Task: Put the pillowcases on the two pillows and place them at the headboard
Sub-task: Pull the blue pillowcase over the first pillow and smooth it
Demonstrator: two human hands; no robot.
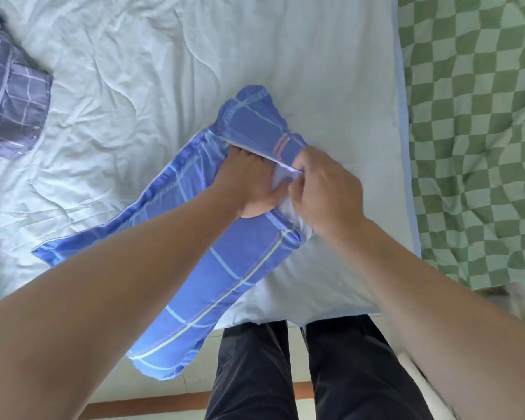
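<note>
Blue pillowcase point(240, 262) holding white pillow point(281, 177), left hand point(252, 183) inside opening, right hand point(328, 189) pinching hem

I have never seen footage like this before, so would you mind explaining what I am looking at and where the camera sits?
There is no machine here. The single picture comes from a wide-angle camera worn on a person's head, looking down at their own bare arms and dark trousers as they stand at the edge of a bed covered in white bedding.

The blue checked pillowcase lies across the bed's near edge with a white pillow showing at its opening. The left hand reaches in at that opening, fingers tucked under the flap, while the right hand pinches the fabric edge beside it.

A purple checked pillow lies at the far left, and a green checked blanket covers the right side.
</note>
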